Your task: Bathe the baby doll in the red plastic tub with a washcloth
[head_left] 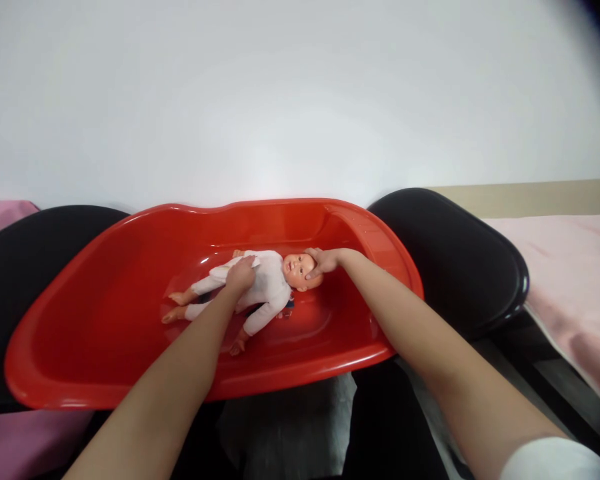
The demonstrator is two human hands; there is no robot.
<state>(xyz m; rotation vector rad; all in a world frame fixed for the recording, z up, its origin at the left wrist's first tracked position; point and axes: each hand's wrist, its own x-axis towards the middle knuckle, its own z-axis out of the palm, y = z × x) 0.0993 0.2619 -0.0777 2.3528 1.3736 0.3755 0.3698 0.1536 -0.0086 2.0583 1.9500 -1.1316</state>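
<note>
A baby doll [270, 283] in white clothing lies on its back in a red plastic baby bathtub [105, 320]. Its head points right and its bare feet point left. My right hand [325, 261] is curved around the crown of the doll's head, thumb at the forehead. At the doll's belly, my left hand [241, 272] has its fingers closed on white fabric, which looks like part of the doll's clothing. Some of the doll's legs and waist are hidden behind my left hand and forearm.
The tub spans two black chairs, one at the left [75, 223] and one at the right [450, 253]. A light wall [300, 100] rises close behind. Pale pink padded surfaces [570, 260] lie at the right, with pinker ones at the left edge.
</note>
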